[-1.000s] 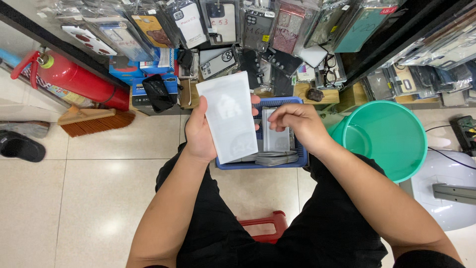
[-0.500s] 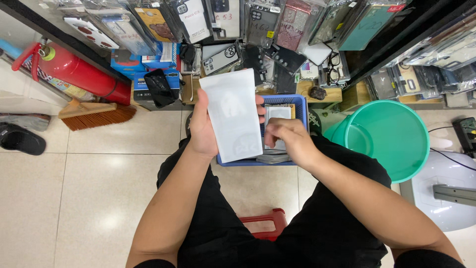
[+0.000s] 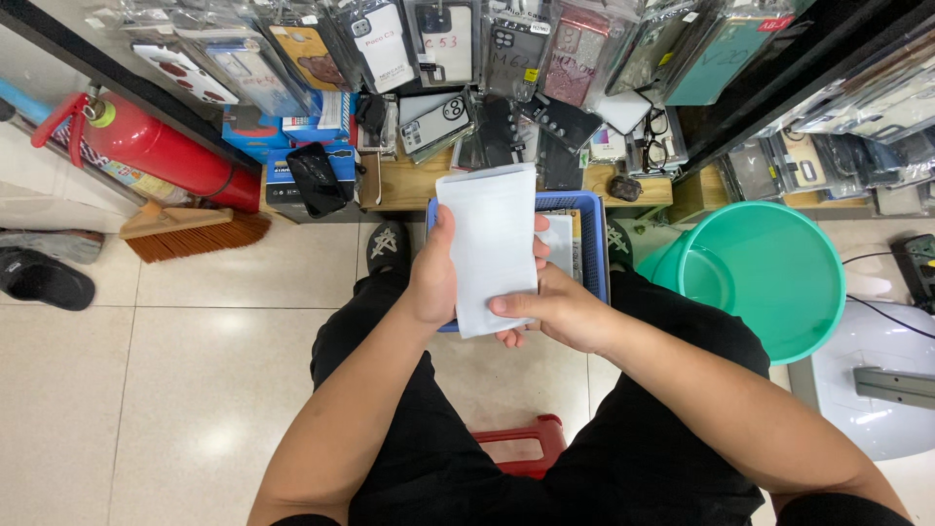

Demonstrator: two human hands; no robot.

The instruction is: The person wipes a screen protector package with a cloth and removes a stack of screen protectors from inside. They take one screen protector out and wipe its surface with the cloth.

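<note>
Left hand (image 3: 433, 282) and right hand (image 3: 555, 314) both gripping white packet (image 3: 495, 248); blue basket (image 3: 596, 244) mostly hidden behind, contents unclear. Right fingertips hidden beneath packet.

Right hand (image 3: 560, 312) left blue basket (image 3: 596, 244), now grips white packet (image 3: 492, 248).
</note>
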